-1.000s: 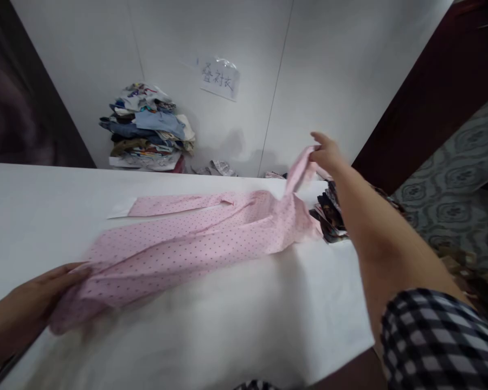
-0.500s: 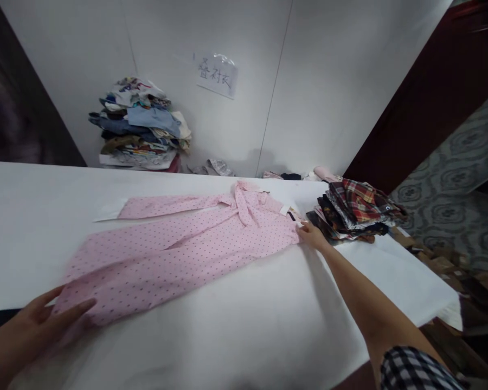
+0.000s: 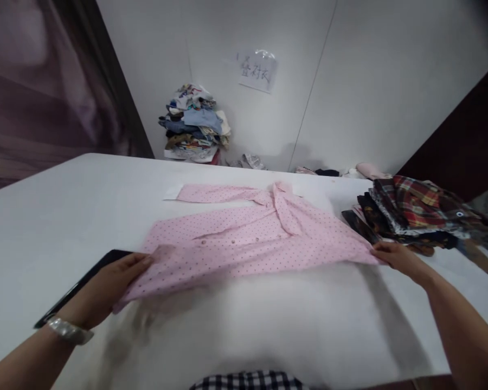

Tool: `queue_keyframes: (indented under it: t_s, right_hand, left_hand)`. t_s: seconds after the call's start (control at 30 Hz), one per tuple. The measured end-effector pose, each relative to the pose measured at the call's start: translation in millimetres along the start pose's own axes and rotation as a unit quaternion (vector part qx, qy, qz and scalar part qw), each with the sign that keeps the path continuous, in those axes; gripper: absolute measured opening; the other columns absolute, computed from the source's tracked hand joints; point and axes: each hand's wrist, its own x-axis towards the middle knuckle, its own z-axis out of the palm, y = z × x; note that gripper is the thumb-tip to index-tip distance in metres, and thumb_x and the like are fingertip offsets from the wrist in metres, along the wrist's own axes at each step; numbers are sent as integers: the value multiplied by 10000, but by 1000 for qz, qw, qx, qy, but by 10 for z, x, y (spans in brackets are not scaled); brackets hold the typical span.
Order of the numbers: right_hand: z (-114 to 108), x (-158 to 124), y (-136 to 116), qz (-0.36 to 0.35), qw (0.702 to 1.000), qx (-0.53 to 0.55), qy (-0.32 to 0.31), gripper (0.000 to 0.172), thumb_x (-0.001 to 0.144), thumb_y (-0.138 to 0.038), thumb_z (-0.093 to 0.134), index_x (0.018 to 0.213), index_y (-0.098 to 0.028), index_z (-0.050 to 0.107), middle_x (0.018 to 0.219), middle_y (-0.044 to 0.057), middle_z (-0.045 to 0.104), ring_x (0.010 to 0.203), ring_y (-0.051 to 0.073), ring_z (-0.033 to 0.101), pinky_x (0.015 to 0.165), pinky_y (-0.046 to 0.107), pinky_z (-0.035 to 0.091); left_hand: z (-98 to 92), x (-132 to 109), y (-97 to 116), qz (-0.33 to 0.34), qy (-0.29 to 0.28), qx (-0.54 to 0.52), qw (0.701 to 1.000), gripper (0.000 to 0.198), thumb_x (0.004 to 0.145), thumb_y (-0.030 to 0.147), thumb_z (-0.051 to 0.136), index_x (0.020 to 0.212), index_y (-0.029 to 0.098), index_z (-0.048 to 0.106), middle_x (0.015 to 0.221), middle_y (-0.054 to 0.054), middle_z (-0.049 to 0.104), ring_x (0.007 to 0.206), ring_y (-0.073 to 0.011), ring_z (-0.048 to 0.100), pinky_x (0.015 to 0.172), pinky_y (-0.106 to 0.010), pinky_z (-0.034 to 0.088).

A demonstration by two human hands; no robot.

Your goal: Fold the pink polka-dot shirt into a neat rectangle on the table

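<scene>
A pink dotted shirt [image 3: 236, 254] lies spread sideways on the white table, its collar and button placket facing up. My left hand [image 3: 114, 279], with a silver bracelet at the wrist, pinches the hem at the left. At the right, my right hand [image 3: 394, 257] grips the shirt by its sleeve or shoulder side, just in front of a pile of folded shirts. The near edge is pulled taut and lifted a little off the table between both hands. The far sleeve [image 3: 215, 193] rests stretched out to the left.
Folded shirts [image 3: 418, 208], a red plaid one on top, are stacked at the right. A taller clothes pile [image 3: 195, 127] stands by the wall under a paper sign [image 3: 257, 71]. Beside my left hand lies a flat black object [image 3: 81, 284] on the white table [image 3: 65, 211].
My right hand has drawn the shirt's near side outward to the right and toward me. My left hand has closed on the hem and raised it. The camera view has turned left.
</scene>
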Motion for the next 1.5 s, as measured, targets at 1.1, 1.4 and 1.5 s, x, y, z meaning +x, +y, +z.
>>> queue_keyframes:
  t_s: [1.1,1.4,1.5]
  right_hand:
    - [583,233,12,-20,977,-84,197,322,762,-452,467,783,-182,642,714,65,659,666,202,580,596,284,401]
    - [718,91,-67,-43,963,-179,198,424,861,-480,394,1057,-191,634,991,100,683,863,249,620,678,311,439]
    - [726,0,-195,-151,937,-176,260,364,873,-392,391,995,-172,653,993,117,664,945,260,594,813,353,444]
  left_hand:
    - [235,62,-29,27,49,365,929,384,876,494,205,915,232,484,883,-110,670,792,-309,638,648,-349,430]
    - [189,199,-135,75,11,402,912,353,847,517,235,714,256,434,718,-83,666,690,-312,641,604,-387,432]
    - [154,254,73,110,63,376,918,356,803,539,338,813,248,543,926,-114,689,802,-320,649,593,-387,451]
